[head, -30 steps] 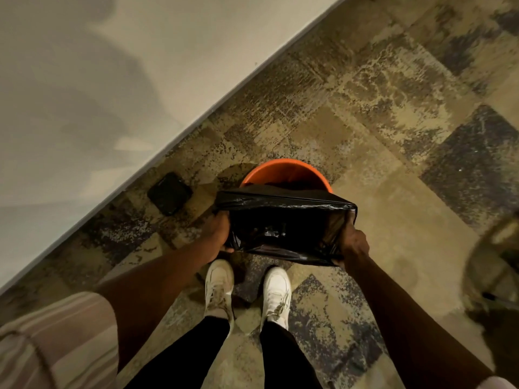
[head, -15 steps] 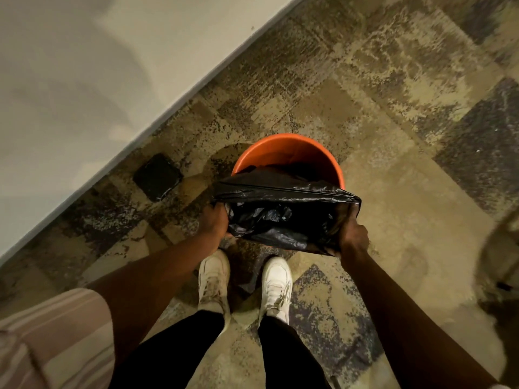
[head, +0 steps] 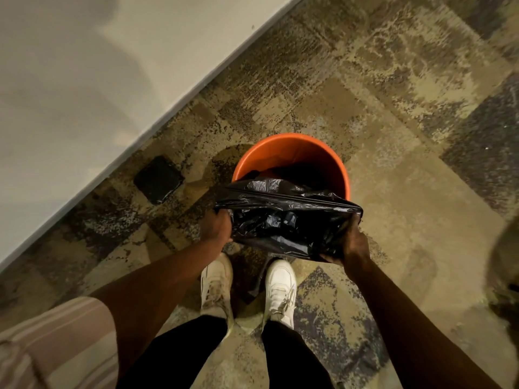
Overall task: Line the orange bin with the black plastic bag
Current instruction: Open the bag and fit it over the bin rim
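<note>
A round orange bin [head: 292, 153] stands on the carpet just beyond my feet. I hold the black plastic bag [head: 286, 217] stretched open over the bin's near rim. My left hand [head: 216, 227] grips the bag's left edge and my right hand [head: 352, 244] grips its right edge. The bag's mouth gapes between my hands, with crumpled plastic inside. Part of the bag seems to hang down into the bin, whose near rim is hidden behind the plastic.
A pale wall [head: 84, 80] runs diagonally at the left with a baseboard. A flat black square object [head: 158, 179] lies on the carpet near the wall. My white shoes [head: 247, 287] stand just short of the bin. A blurred object [head: 505, 276] sits at the right edge.
More of the bin's orange inside has come into sight beyond the bag. The bag has sunk lower against the bin's near rim and looks more crumpled. Both hands keep their grip.
</note>
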The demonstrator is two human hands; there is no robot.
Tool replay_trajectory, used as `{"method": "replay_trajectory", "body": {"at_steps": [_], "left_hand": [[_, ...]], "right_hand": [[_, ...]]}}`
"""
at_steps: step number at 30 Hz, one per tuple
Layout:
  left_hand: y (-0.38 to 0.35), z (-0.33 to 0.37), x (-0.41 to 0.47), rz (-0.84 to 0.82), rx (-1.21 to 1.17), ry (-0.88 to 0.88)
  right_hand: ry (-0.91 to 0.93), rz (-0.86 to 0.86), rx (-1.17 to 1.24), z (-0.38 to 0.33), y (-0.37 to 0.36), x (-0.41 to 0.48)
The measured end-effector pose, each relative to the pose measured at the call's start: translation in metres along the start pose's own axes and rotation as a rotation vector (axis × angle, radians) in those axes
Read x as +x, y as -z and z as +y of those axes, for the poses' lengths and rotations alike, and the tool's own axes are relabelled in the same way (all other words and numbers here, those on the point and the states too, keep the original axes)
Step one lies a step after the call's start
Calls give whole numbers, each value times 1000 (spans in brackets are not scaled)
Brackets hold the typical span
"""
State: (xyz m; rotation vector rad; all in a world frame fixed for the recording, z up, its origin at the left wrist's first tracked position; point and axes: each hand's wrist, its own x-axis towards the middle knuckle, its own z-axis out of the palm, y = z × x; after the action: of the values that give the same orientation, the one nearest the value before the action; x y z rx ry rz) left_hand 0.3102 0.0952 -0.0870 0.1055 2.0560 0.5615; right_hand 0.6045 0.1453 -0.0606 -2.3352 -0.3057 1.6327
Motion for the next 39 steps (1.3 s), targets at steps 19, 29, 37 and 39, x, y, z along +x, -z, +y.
{"method": "replay_trajectory", "body": {"at_steps": [19, 29, 37, 39], "left_hand": [[-9, 51, 14, -16, 0, -102], [-12, 92, 38, 215, 325, -461], [-19, 118, 50, 228, 344, -659], [-21, 122, 51, 216, 378, -708]], "right_hand": [[195, 58, -38, -45, -10, 34], [351, 142, -196, -77, -16, 58], [572, 205, -296, -98, -22, 70], [648, 190, -304, -103, -24, 72]]}}
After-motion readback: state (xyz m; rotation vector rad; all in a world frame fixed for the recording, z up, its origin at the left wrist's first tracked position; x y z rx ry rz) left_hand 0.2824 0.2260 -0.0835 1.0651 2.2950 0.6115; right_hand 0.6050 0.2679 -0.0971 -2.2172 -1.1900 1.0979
